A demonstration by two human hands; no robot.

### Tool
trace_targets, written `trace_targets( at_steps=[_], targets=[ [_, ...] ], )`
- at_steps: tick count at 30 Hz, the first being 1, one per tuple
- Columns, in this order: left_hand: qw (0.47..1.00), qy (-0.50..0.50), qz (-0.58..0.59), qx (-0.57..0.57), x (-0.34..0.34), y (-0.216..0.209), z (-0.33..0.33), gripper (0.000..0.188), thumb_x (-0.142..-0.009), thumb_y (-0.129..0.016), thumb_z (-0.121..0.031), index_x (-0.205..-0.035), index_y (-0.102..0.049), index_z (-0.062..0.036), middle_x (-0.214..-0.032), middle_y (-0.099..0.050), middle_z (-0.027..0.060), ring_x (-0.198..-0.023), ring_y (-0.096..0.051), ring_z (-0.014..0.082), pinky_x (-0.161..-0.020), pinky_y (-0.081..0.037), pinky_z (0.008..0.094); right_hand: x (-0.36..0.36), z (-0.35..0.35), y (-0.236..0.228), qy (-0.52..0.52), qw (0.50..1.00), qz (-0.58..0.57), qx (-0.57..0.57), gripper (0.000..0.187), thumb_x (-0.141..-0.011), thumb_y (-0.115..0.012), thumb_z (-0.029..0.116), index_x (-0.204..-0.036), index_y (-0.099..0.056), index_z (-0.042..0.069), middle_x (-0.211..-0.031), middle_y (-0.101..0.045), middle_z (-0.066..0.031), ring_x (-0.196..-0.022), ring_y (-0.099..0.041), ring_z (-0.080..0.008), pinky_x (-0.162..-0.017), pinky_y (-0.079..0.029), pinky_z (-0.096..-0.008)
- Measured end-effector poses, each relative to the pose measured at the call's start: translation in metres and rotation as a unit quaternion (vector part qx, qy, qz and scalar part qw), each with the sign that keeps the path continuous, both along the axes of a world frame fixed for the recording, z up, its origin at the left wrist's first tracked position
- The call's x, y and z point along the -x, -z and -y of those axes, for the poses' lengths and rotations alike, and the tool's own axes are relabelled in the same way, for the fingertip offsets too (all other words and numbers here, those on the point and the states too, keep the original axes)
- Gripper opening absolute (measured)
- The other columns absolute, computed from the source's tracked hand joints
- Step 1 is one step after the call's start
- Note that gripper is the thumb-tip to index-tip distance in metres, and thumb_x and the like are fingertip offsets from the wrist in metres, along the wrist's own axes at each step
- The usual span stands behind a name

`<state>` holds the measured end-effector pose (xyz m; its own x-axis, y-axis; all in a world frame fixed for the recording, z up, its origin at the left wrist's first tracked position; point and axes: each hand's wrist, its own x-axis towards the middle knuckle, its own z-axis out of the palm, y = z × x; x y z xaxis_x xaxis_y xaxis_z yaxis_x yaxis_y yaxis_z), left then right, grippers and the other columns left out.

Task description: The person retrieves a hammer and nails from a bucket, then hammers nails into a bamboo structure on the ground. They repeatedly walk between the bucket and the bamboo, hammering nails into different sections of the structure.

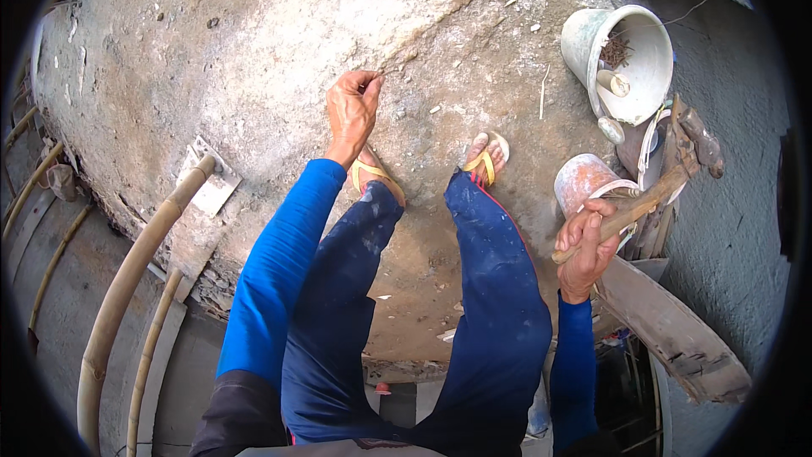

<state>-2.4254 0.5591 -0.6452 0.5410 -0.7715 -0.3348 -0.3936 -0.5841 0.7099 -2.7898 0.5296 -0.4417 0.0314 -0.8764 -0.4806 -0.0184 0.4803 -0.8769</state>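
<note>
A hammer with a wooden handle (647, 203) and a dark metal head (704, 142) is gripped near the handle's end by my right hand (586, 252), out to my right. My left hand (348, 117) is held out in front over the rough, dusty floor (279, 93). Its thumb and forefinger are pinched together, and whatever is between them is too small to make out. Beyond the hammer lies a tipped white bucket (575, 44), with thin brown nails (617, 52) and a pale rod-like piece (613, 82) inside.
A smaller stained bucket (584, 179) sits just behind the hammer handle. To the right are a wooden board (672, 326) and a grey wall (719, 228). Bamboo poles (127, 288) rise at the floor's left edge, beside a flat plate (218, 186). My sandalled feet (486, 159) stand mid-floor.
</note>
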Motion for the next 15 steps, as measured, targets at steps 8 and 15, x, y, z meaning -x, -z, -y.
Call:
trace_targets(
  at_steps=[8,15],
  targets=[
    [0.984,0.058,0.072,0.152,0.012,0.107,0.101,0.008,-0.088,-0.078,-0.016,-0.093,-0.08,-0.0102,-0.082,-0.068,0.0085,-0.075,-0.066,0.0288,-0.067,-0.053,0.0427,-0.048,0.047,0.161,-0.278,0.949,-0.145,0.014,0.023,-0.107,-0.06,0.019,-0.122,-0.057,0.002,-0.071,-0.052,0.0034,-0.056,-0.044,-0.0042,-0.048,-0.037,-0.0228],
    [0.919,0.122,0.25,0.28,0.026,0.164,0.196,0.01,-0.089,-0.079,-0.019,-0.098,-0.08,-0.0155,-0.087,-0.065,0.0037,-0.084,-0.061,0.0253,-0.074,-0.051,0.0394,-0.05,0.105,0.245,-0.192,0.972,-0.133,0.024,0.02,-0.107,-0.061,0.02,-0.119,-0.058,0.003,-0.07,-0.052,0.0036,-0.052,-0.044,-0.003,-0.046,-0.037,-0.0216]
  ],
)
